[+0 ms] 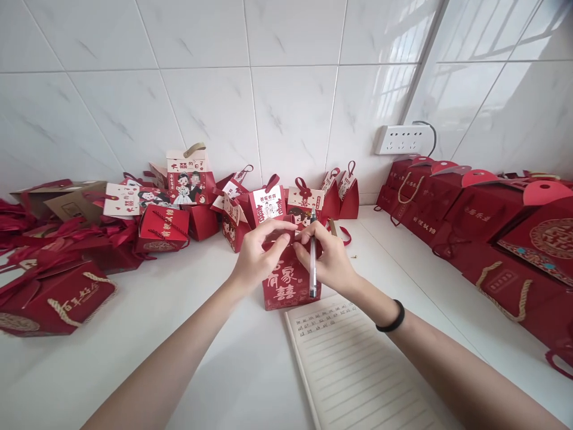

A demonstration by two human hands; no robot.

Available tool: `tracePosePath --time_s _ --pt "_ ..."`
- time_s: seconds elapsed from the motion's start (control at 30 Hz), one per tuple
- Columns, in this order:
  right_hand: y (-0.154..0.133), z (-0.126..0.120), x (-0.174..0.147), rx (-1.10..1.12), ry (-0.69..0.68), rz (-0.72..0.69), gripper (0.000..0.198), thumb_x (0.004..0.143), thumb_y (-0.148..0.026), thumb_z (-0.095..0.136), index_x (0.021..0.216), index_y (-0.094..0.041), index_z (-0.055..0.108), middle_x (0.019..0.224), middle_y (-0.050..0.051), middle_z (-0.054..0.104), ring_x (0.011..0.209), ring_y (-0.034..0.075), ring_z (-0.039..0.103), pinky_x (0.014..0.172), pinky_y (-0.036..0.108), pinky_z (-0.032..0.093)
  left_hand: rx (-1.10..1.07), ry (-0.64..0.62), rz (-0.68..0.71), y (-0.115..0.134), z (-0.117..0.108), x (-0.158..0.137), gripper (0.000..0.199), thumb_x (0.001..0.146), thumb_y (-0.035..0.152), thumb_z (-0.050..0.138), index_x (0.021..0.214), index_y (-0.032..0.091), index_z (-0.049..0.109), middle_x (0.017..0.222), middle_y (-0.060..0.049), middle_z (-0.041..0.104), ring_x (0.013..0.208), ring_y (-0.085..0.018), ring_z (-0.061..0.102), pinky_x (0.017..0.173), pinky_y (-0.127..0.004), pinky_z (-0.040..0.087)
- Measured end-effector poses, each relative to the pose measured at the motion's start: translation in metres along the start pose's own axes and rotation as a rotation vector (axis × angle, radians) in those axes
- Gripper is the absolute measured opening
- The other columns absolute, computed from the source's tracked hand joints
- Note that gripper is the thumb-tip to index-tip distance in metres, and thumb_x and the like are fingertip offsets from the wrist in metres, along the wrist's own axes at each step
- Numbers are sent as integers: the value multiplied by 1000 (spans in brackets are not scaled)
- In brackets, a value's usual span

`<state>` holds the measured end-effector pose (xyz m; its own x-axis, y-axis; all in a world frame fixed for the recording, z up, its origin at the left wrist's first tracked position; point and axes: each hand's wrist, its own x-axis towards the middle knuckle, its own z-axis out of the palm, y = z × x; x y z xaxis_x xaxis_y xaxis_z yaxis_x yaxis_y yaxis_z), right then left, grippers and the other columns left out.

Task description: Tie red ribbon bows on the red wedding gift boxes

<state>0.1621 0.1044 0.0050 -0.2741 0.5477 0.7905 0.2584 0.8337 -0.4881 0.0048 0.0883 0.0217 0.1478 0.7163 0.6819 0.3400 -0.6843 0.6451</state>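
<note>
A small red gift box (286,289) with white Chinese characters stands on the white counter in front of me. My left hand (260,249) is closed on its top edge, thumb in front and fingers behind. My right hand (330,254) has a clear-barrelled pen (313,269) tucked between its fingers, while its thumb and index finger pinch at the right side of the same top edge. The fingers partly hide the box's top. Just below the box lies an open lined notebook (358,370) with several rows of handwritten figures at the top of its page.
Small red and white gift boxes (268,203) stand along the tiled wall. More red boxes (67,292) with rope handles and ribbons are heaped on the left. Larger red boxes (474,227) line the right side. A white power strip (401,139) is against the wall.
</note>
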Motion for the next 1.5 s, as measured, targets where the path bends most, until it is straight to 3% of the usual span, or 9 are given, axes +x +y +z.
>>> tracePosePath --time_s 0.13,0.27,0.37,0.53,0.63,0.9,1.5 --pt "-1 -8 5 49 -102 33 13 76 -13 54 77 -20 44 74 -3 52 54 8 40 54 21 35 -27 -19 -41 2 -2 3 18 81 16 55 96 21 64 94 -2 64 80 -12 60 73 -25 52" --pt "-3 -11 6 34 -107 37 13 75 -12 53 78 -20 43 74 -4 51 52 7 38 52 20 33 -29 -86 -57 3 -3 5 29 83 17 54 110 25 55 111 -2 60 83 -11 62 76 -25 52" --pt "-5 -8 4 23 -97 28 13 74 -11 52 77 -20 43 70 -4 50 50 7 37 50 20 33 -27 -49 -25 2 -1 4 34 83 17 55 115 26 48 112 -2 60 89 -12 63 75 -23 52" --pt "-3 -3 0 33 -6 28 13 74 -10 51 78 -20 43 72 -3 52 55 8 44 52 20 36 104 86 159 -2 5 -1 7 84 14 54 86 21 54 82 2 61 77 -9 60 68 -20 49" --pt "-1 -3 0 34 -12 23 13 75 -10 51 79 -20 44 72 -3 53 55 8 44 53 21 36 150 51 222 -2 5 -3 16 86 11 49 77 19 59 77 2 59 74 -9 58 69 -22 48" --pt "-1 -6 2 101 -44 41 13 76 -10 51 80 -20 44 77 -2 53 61 9 47 57 22 38 73 -48 172 2 -2 -3 33 74 4 47 97 18 65 89 -3 57 83 -14 57 74 -27 51" --pt "-2 -5 1 109 -44 42 15 74 -8 49 80 -20 43 76 -3 52 57 9 43 55 22 35 129 -60 201 0 -3 -3 35 73 6 47 101 18 64 94 -5 57 90 -17 57 83 -34 51"
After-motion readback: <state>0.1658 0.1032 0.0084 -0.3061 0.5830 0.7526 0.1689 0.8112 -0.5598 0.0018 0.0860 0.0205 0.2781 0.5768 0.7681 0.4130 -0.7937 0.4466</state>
